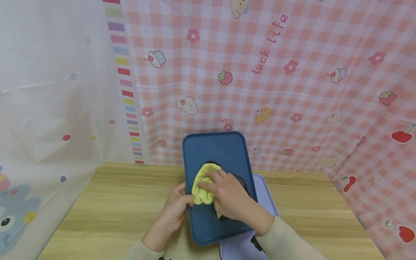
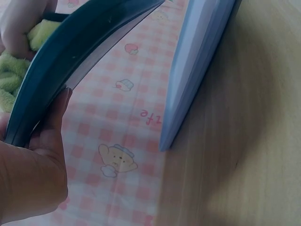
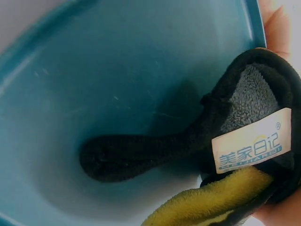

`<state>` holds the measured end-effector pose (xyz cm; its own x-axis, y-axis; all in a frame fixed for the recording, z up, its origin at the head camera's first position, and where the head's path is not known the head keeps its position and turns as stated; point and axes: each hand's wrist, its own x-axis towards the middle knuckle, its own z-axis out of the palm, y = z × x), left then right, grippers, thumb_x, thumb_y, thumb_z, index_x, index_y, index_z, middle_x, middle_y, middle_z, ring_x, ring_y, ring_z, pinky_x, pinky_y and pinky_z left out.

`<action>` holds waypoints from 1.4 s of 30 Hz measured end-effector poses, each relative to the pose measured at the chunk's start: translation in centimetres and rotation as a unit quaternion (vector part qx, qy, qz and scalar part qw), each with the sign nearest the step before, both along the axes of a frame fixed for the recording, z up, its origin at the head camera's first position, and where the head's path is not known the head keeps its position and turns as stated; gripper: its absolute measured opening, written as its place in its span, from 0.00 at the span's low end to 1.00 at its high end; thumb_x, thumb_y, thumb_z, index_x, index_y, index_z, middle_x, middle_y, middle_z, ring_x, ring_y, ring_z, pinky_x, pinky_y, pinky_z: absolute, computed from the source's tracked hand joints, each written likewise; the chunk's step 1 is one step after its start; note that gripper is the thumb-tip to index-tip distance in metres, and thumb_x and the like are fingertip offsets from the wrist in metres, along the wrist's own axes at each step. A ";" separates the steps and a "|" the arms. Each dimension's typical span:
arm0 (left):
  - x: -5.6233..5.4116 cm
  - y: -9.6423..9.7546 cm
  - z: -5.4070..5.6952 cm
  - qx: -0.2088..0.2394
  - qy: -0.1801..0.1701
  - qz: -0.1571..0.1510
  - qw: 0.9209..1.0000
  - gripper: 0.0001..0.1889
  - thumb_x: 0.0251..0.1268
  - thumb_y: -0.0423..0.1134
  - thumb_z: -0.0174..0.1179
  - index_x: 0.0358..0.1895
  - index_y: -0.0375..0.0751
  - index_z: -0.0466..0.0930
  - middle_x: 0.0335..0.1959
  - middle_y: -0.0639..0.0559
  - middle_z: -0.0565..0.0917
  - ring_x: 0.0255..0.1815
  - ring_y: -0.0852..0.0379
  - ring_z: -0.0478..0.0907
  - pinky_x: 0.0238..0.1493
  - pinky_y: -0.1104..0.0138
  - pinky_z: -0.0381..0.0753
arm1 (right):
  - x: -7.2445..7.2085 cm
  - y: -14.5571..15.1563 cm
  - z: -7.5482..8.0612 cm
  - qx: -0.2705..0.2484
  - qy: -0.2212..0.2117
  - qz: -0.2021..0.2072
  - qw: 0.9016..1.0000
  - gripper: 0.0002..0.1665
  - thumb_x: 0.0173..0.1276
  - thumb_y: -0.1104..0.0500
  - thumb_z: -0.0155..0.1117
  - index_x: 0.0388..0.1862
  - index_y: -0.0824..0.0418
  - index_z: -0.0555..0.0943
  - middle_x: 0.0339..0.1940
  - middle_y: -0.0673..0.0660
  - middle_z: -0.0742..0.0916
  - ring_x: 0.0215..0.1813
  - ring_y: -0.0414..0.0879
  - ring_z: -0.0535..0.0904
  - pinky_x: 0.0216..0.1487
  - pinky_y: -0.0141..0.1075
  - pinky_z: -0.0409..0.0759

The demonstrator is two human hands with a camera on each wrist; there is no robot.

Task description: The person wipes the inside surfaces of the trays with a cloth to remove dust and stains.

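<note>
A dark blue rectangular tray (image 1: pixel 214 148) is held tilted up above the table, its inner face towards me. My left hand (image 1: pixel 172 209) grips its left rim, thumb on the inner side and fingers behind. Against the inside of the tray my right hand (image 1: pixel 232 198) holds a bunched yellow cleaning cloth (image 1: pixel 203 196), fingers bent into it. In the right wrist view the cloth shows a grey side (image 3: pixel 251 96), black edging and a white label (image 3: pixel 254 141). Part of the cloth is hidden under the right hand.
A light purple tray (image 1: pixel 264 191) lies on the wooden table (image 1: pixel 123 213), partly behind the blue tray. A small black item (image 1: pixel 256 243) shows on it by the right sleeve. Pink checked fabric (image 1: pixel 208 57) hangs behind the table, with white fabric (image 1: pixel 48 108) at the left.
</note>
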<state>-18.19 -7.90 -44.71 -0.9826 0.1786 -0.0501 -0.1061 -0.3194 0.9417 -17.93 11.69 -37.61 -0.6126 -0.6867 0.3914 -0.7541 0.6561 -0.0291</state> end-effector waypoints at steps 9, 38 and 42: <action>0.0 -0.1 0.1 -0.003 -0.001 -0.004 1.000 0.36 0.34 0.18 0.48 0.58 0.24 0.79 0.39 0.48 0.88 0.35 0.57 0.82 0.36 0.68 0.79 | -1.1 -0.5 1.2 0.010 0.021 0.005 1.000 0.32 0.56 0.75 0.67 0.58 0.53 0.87 0.59 0.59 0.83 0.60 0.56 0.79 0.52 0.50 0.83; 0.4 0.4 0.2 -0.001 0.016 -0.014 1.000 0.29 0.32 0.18 0.47 0.47 0.24 0.81 0.34 0.47 0.87 0.35 0.55 0.83 0.37 0.67 0.80 | -5.1 -1.4 4.9 -0.007 0.037 -0.054 0.998 0.37 0.60 0.73 0.67 0.71 0.61 0.78 0.66 0.67 0.80 0.62 0.65 0.77 0.51 0.55 0.81; 0.4 0.4 0.2 0.003 0.014 -0.017 1.000 0.27 0.32 0.18 0.47 0.45 0.26 0.81 0.33 0.47 0.87 0.35 0.55 0.83 0.36 0.67 0.80 | -5.2 -1.5 5.0 -0.023 0.048 -0.076 0.996 0.35 0.61 0.73 0.67 0.70 0.63 0.79 0.65 0.69 0.80 0.62 0.66 0.77 0.49 0.56 0.82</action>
